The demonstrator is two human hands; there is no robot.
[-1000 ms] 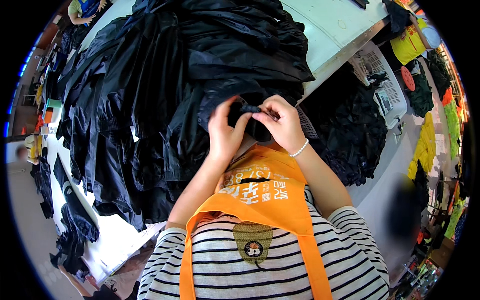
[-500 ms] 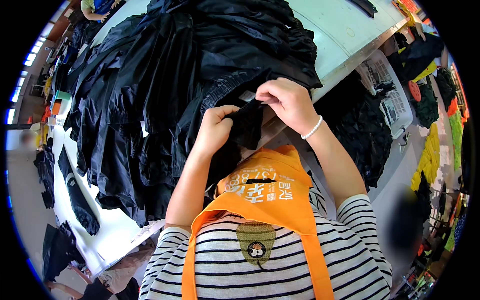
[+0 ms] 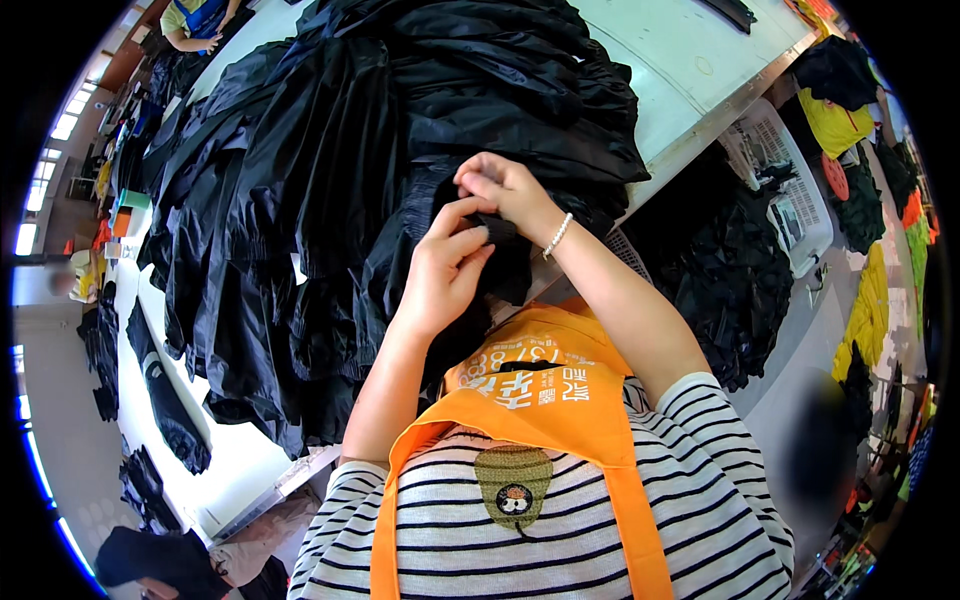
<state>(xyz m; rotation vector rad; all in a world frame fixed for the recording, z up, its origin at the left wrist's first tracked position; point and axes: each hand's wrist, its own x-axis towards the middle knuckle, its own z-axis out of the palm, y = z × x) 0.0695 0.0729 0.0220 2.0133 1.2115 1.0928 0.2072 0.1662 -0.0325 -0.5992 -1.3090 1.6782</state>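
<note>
A wide pale counter point(image 3: 700, 60) runs from the near left to the far right, and most of it is buried under a large heap of black garments point(image 3: 330, 200), shiny and creased, spilling over the near edge toward the person. More black cloth lies along the left side of the counter, and a second dark pile point(image 3: 720, 270) sits lower down on the right, beside a white slatted crate point(image 3: 790, 190). Yellow and orange pieces point(image 3: 840, 120) hang or lie at the far right edge. At the far left corner another person's torso in a blue and yellow top point(image 3: 195, 18) shows at the counter's end.

The person wears a black-and-white striped shirt point(image 3: 700, 500) with an orange apron point(image 3: 540, 390) over it, its straps running down the chest.

Both forearms rise from the near edge and meet in the middle, at the near side of the heap. The left hand point(image 3: 445, 275) is raised with its fingers point(image 3: 470, 212) curled against a small fold of black fabric point(image 3: 498, 230) that belongs to the garment hanging off the counter's near edge. The right hand point(image 3: 500, 185), with a thin white bracelet point(image 3: 558, 235) at the wrist, comes in from the right just above the left one; its fingers are pinched on the same fold, thumb and fingertips pressed together. The two hands touch each other around that fold, so the cloth between them is mostly hidden.
</note>
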